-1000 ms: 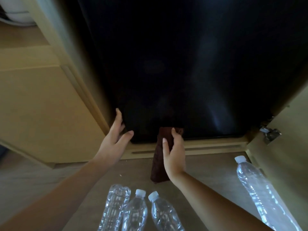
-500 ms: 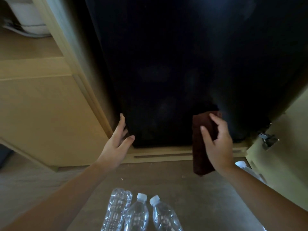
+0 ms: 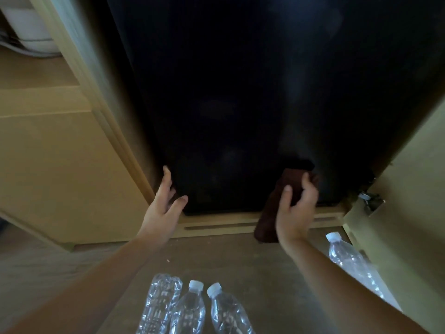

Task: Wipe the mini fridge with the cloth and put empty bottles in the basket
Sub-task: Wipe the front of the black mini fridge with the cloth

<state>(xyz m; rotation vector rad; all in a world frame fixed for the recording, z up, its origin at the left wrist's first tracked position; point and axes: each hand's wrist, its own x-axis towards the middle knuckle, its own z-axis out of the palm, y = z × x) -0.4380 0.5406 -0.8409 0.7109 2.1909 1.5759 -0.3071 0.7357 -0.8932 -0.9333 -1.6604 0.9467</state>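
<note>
light wooden cabinet (image 3: pixel 60 165) panels frame the view, and set into the opening is the black mini fridge (image 3: pixel 240 104), its flat, dark front filling most of the picture. low on the fridge's right side, the dark brown cloth (image 3: pixel 267 220) is pressed against the front; its upper end is bunched under the fingers and its lower end hangs down over the wooden base strip (image 3: pixel 216 225), which has a long slot cut in it. the right hand (image 3: pixel 296 210) grips this cloth, with fingers and thumb curled round the upper part. the left hand (image 3: pixel 163 208) holds nothing: its fingers are straight and a little spread, thumb apart, with the fingertips at the fridge's lower left edge, seemingly touching it. on the brown floor (image 3: pixel 240 256) near the bottom of the view lie three clear plastic bottles side by side: a crushed capless bottle (image 3: pixel 159 307) on the left, then a white-capped middle bottle (image 3: pixel 190 309) and a white-capped right bottle (image 3: pixel 228 312), all close together. well apart from them, beside the right forearm, a larger clear bottle with a white cap (image 3: pixel 349 261) lies next to the open cabinet door (image 3: pixel 409 213), whose metal hinge (image 3: pixel 368 201) shows just right of the fridge's lower corner. at the top left a white object (image 3: pixel 31 32) sits on the cabinet top, too cropped to identify.
</note>
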